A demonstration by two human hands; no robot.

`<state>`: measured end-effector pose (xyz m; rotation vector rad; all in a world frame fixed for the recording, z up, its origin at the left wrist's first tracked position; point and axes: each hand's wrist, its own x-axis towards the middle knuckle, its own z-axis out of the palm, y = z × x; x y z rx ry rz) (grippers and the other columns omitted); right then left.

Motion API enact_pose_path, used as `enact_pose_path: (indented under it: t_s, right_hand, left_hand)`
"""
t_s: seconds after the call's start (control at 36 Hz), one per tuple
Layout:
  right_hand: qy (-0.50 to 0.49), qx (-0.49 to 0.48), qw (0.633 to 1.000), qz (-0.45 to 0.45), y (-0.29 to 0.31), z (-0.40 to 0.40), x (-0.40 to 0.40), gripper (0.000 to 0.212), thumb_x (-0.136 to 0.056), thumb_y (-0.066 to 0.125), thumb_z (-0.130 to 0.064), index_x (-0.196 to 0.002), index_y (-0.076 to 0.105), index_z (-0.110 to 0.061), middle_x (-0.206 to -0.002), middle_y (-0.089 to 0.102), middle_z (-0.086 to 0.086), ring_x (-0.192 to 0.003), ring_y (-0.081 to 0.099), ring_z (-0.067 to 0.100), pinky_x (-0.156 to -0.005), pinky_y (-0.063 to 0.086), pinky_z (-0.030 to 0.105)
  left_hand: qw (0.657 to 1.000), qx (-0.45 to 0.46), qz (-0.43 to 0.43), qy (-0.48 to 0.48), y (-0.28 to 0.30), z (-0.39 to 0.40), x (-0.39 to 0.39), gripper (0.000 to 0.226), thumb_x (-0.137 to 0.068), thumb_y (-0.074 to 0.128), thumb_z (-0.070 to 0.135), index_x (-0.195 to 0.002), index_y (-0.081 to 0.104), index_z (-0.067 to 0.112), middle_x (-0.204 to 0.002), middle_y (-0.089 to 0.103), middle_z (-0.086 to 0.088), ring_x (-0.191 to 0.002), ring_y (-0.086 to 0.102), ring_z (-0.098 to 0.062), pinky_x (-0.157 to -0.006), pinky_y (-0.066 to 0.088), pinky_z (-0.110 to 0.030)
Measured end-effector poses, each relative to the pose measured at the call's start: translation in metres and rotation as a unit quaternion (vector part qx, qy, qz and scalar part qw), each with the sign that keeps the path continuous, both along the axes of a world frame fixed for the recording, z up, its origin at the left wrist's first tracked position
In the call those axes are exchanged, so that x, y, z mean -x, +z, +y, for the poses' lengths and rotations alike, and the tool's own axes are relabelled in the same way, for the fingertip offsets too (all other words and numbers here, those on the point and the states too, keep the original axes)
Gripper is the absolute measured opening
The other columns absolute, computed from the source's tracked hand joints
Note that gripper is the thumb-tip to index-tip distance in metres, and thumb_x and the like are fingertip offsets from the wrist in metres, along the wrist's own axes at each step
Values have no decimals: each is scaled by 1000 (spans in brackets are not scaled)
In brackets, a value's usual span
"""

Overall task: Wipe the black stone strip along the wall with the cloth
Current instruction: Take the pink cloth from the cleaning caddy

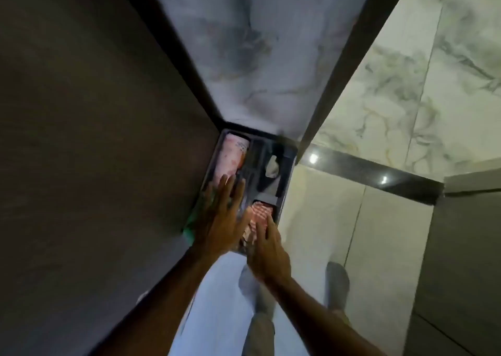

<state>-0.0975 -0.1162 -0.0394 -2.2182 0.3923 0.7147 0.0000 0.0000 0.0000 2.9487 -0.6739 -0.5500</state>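
Black stone strip point(374, 171): running along the foot of the marble wall point(433, 84) at the right, glossy, catching two spots of light, lying well apart from both hands. Ending at the tray's far right corner on one side and at a grey cabinet point(471, 247) on the other.

Sitting on the floor point(325, 220), wedged into the corner between a dark panel point(81, 138) on the left and a pale marbled panel point(244, 43) behind: a dark compartmented tray point(287, 171). Lying along its left edge, a pink roll point(230, 154); in the far right compartment, something white and crumpled point(272, 165); in the near right compartment, a red-checked cloth point(260, 211).

Left hand point(219, 217): hovering flat over the tray's near left part, fingers spread wide, gripping nothing visible; a green scrap point(189, 231) peeking out beside its wrist, too blurred to name. Right hand point(267, 250): also spread open, palm down, reaching over the tray's near edge, fingertips at the red-checked cloth; touching or not, cannot tell for the blur.

Standing on the floor below, two grey shoes point(337, 277). Leaving open floor between the tray's right edge and the cabinet, right up to the strip, with nothing lying against it.
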Motion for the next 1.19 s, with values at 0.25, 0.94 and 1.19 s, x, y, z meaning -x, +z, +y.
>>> enact_pose_path:
  t_s: [0.25,0.94,1.19]
  right_hand:
    - [-34,63,994,86,-183,45,-31,86,-115,53,-37,-176,-3,-13,-186,1,11,-173,4,35,-135,35,55]
    - [-340,-117,932,-44,-7,-102,2,51,-122,39,-20,-170,31,-34,-174,30,-30,-160,27,-15,-136,26,17]
    - [-423,-225,878,-12,-54,-288,-13,53,-122,26,-42,-174,21,-29,-181,22,-18,-164,21,-5,-125,20,-2]
  left_hand:
    - [995,39,-86,-25,-174,-18,-49,77,-110,34,55,-174,21,14,-183,16,-18,-170,13,-38,-139,8,-58]
    - [996,70,-40,-46,-76,-84,-10,72,-114,28,48,-174,18,9,-182,19,-19,-169,18,-39,-134,25,-66]
    - [996,33,-27,-83,-123,-224,38,62,-109,47,37,-161,50,2,-170,43,-24,-159,40,-46,-123,42,-71]
